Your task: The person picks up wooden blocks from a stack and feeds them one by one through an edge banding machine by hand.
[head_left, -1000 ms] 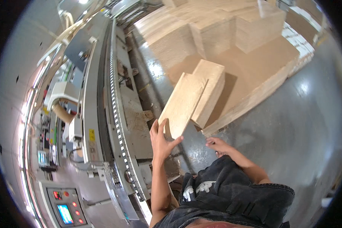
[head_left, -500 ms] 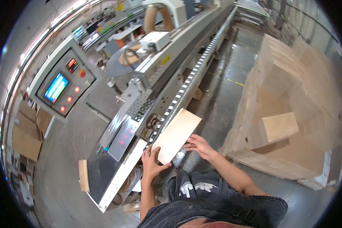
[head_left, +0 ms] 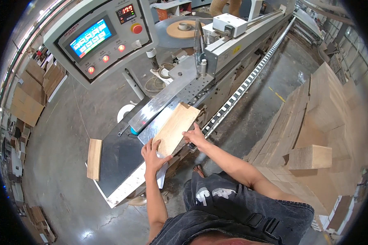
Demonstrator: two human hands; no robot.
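Note:
A flat, light wooden board (head_left: 176,127) lies tilted over the metal infeed plate of a long machine. My left hand (head_left: 153,158) grips its near end, thumb along the near edge and fingers on the left side. On the board's right edge, my right hand (head_left: 195,137) holds it with the fingers curled at the side, partly hidden. The black table (head_left: 120,161) with a pale edge is just left of my left hand. At that table's far left side stands a second wooden piece (head_left: 94,160).
A control panel (head_left: 100,38) with a lit screen and red buttons hangs at upper left. The roller track (head_left: 249,79) runs away along the machine's right side. Stacked brown boards (head_left: 315,110) stand at right, with a wooden block (head_left: 310,157) among them.
The board has moved from above the roller track onto the metal plate area. My right hand, apart from it before, now holds its right edge. The view has shifted, and the panel appears larger.

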